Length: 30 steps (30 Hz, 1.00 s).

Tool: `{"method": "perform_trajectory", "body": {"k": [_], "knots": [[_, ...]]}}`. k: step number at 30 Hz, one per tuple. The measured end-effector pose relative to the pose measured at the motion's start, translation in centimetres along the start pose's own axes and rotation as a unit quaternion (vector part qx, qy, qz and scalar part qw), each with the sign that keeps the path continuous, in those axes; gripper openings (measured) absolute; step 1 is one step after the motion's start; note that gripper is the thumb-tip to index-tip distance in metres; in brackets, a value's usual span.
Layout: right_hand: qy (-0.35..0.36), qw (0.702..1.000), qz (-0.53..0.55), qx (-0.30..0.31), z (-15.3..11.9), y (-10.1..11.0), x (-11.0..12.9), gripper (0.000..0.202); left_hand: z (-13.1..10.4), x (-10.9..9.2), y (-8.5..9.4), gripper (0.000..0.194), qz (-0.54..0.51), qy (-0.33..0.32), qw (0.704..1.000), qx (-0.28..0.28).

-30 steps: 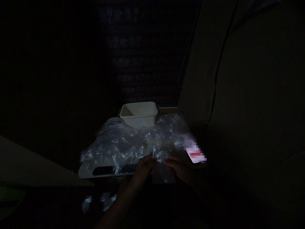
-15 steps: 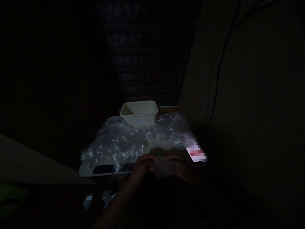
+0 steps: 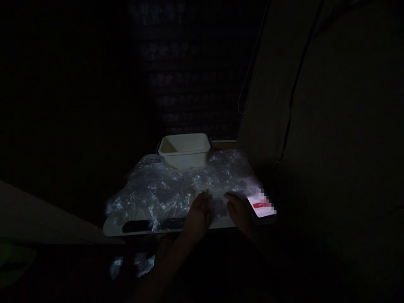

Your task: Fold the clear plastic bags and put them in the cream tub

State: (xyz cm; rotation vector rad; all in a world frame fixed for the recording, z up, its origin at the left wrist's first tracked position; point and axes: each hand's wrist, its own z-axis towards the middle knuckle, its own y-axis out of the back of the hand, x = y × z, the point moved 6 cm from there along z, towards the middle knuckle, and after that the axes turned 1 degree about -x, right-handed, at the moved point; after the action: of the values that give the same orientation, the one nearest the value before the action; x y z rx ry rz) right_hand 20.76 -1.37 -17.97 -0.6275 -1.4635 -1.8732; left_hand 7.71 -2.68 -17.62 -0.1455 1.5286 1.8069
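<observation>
In the dim light a small, flat sheet of clear plastic, perhaps a little bag, lies on the white tabletop between both hands. My left hand is just left of it, fingers stretched forward and their tips smeared by motion. On the right side of the plastic is my right hand, its thumb and forefinger apart. Neither hand visibly grips anything, though the darkness hides whether fingertips touch the plastic. Crumpled clear plastic bags spread over the table beyond the hands.
A cream plastic tub with dark handles stands at the table's back. A lit phone lies at the right edge. Bits of clear plastic are below the table at left. A cable hangs along the right wall.
Both hands held the small plastic sheet near the table's front edge. They have moved forward and parted a little, and the sheet now lies on the tabletop.
</observation>
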Motion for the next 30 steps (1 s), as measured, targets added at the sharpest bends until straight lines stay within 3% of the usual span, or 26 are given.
{"method": "perform_trajectory", "body": {"k": [4, 7, 13, 30], "knots": [[0.157, 0.973, -0.155, 0.069, -0.9, -1.7, 2.7, 0.040, -0.7, -1.2, -1.6, 0.053, 0.133, -0.057, 0.988, 0.058], [0.197, 0.945, -0.234, 0.117, -1.4, -2.9, 3.3, 0.043, -1.0, -1.4, -2.2, 0.058, 0.170, -0.081, 0.980, 0.067], [0.220, 0.921, -0.281, 0.158, -2.4, -3.8, 2.9, 0.049, -1.8, -1.1, -2.5, 0.067, 0.195, -0.095, 0.972, 0.087], [0.208, 0.918, -0.296, 0.165, -2.6, -4.1, 2.7, 0.053, -1.9, -1.2, -2.5, 0.066, 0.256, -0.085, 0.958, 0.097]]}}
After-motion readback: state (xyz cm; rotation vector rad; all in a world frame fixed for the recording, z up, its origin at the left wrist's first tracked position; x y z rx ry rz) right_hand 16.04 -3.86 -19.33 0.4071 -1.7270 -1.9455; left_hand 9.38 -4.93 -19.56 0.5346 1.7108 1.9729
